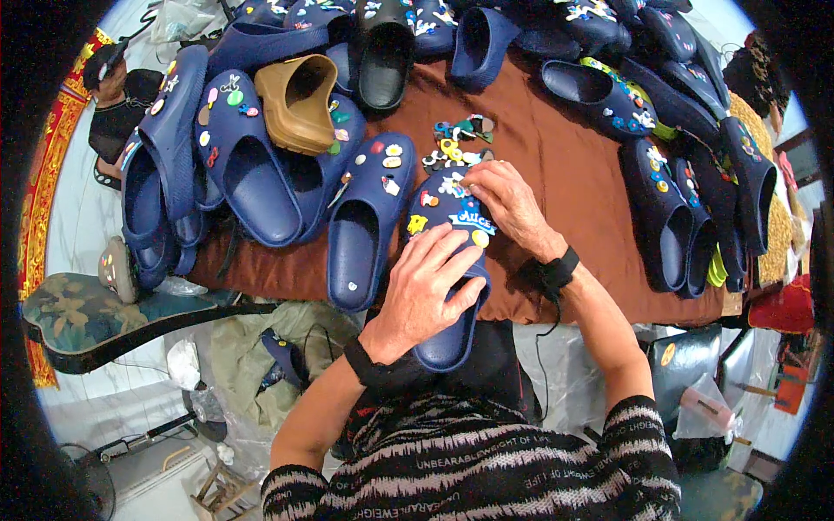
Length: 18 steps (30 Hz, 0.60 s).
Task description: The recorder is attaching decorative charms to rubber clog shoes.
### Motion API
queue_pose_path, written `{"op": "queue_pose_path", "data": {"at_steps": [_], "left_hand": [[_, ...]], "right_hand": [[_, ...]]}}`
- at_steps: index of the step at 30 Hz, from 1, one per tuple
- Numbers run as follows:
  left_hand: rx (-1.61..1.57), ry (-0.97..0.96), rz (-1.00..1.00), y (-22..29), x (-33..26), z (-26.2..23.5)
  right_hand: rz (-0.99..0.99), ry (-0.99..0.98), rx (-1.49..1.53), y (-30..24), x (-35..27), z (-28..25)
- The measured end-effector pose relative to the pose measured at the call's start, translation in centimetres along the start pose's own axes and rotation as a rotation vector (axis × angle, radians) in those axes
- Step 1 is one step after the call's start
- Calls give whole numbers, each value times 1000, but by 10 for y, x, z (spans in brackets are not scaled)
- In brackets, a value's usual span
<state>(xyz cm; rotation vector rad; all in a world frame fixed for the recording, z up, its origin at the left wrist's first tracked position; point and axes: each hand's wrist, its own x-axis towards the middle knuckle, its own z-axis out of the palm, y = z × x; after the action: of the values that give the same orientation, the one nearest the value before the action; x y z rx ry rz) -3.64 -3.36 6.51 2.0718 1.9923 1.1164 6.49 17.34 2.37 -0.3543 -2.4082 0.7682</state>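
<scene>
A navy blue clog [447, 340] lies in front of me with its heel toward me, its upper covered in colourful shoe charms. My left hand [420, 291] is wrapped over its upper, holding it down, thumb at the foot opening. At the toe, my right hand [511, 207] has its fingers pinched together on a white shoe charm [453, 184]; the fingertips partly hide it. Just past the toe sits a small pile of loose shoe charms [460, 139]. Beside my left hand lies a second navy clog [358, 247] with charms on its upper.
Navy clogs [252, 187] are heaped at the left; more clogs [665, 221] stand at the right and along the back. A brown clog [300, 100] and a black clog [385, 65] lie among them. Brown cloth [573, 200] covers the table; a camouflage-patterned seat [95, 308] is at the left.
</scene>
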Motion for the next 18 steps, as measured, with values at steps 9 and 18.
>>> {"op": "queue_pose_path", "data": {"at_steps": [9,18], "left_hand": [[-21,74,61,-4,-1,6],[-37,112,21,-12,-6,6]], "right_hand": [[385,282,386,21,22,14],[174,145,67,4,34,-13]]}}
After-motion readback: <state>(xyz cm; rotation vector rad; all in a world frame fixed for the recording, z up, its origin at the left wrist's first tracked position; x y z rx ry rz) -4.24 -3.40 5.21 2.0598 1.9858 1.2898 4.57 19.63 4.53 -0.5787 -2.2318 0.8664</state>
